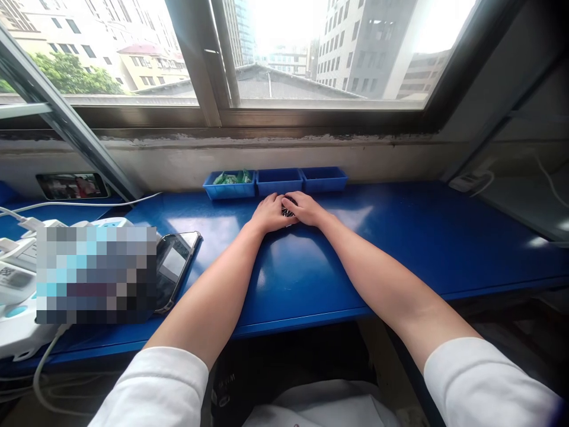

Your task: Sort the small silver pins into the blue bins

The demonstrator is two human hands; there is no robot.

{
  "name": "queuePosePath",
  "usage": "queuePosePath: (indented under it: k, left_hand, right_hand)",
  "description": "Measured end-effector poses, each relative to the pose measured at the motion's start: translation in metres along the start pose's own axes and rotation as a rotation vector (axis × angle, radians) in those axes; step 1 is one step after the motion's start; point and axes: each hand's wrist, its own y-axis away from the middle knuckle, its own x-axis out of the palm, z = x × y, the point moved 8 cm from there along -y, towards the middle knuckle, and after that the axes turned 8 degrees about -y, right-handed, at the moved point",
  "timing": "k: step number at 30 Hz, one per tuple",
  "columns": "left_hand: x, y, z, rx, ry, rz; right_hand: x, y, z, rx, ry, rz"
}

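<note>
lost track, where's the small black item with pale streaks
The black item is central in the head view, partly hidden between the left hand and right hand, in front of the middle blue plastic bin.

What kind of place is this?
It looks like a little workshop, though I can't be sure. There's a blue workbench by a window, with small bins in a row at the back.

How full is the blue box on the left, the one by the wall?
At least partly full: green pieces show inside the left blue box. How deep, I cannot tell.
</note>
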Motion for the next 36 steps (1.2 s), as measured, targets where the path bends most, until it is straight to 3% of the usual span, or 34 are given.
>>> queuePosePath:
  k: [10, 23, 30, 36]
  left_hand:
    - [-0.001, 0.001, -0.002, 0.013, -0.033, 0.016]
    - [-0.009, 0.007, -0.013, 0.099, 0.066, -0.023]
    - [-0.009, 0.006, -0.014, 0.175, 0.089, -0.060]
    - [-0.010, 0.007, -0.009, 0.113, 0.067, -0.051]
  right_hand:
    - [0.012, -0.002, 0.004, 0.012, 0.050, 0.156]
    - [-0.008, 0.001, 0.000, -0.020, -0.003, -0.015]
    - [-0.002, -0.002, -0.007, -0.026, 0.012, 0.079]
    - [-0.007, -0.003, -0.010, 0.002, 0.183, 0.031]
